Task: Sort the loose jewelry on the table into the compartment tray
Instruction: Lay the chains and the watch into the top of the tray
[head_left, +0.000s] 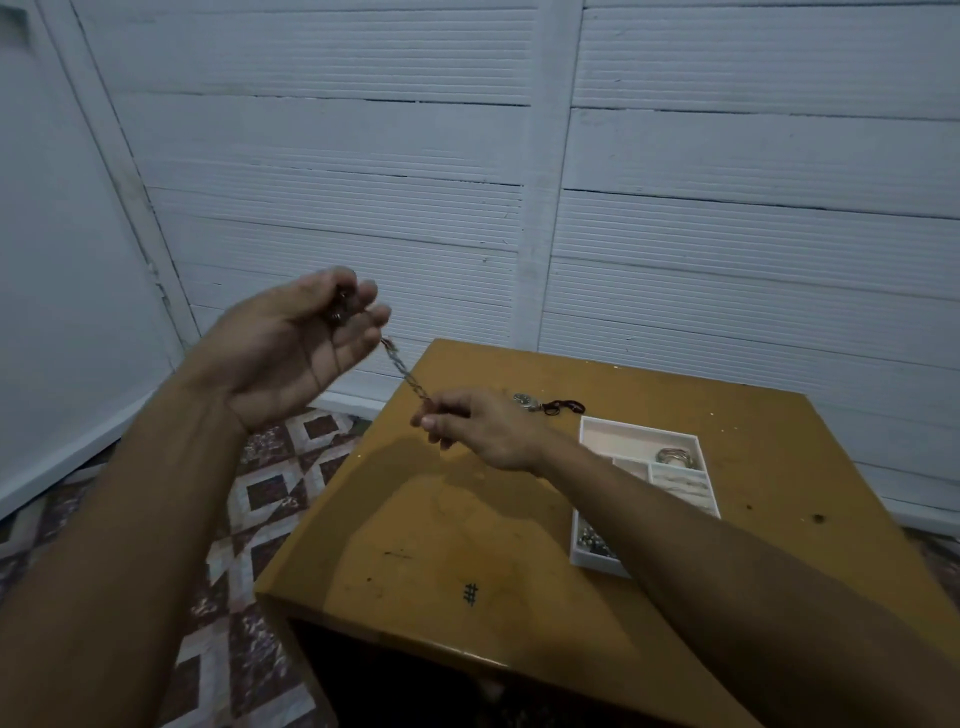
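Chain in the air, and we find it drawn in a slanting line between both hands, left of centre in the frame. Our left hand, palm up out past the surface's left edge, curls its fingers round the bunched upper end. Our right hand, lower and to the right over the surface, pinches the lower end between thumb and fingertips. So this piece is not yet in the tray.

Moving right, we count two loose pieces lying on the surface just behind the right wrist: a silver piece and a dark red cord, touching it or just beside it, we cannot tell which. Further right, the tray holds goods already: silver rings in an upper right compartment, pale strands in the one below, and small beads at the lower left, partly hidden by our forearm. We judge the job well along, with the chain and those two pieces left, as far as we can see.

Now textures. The chain shows chunky metal links, with dark rounded bits in the left palm, blurred. The surface is smooth, glossy and ochre, scuffed and speckled. The tray is white, matte, straight-walled and rectangular, cut into boxy cells.
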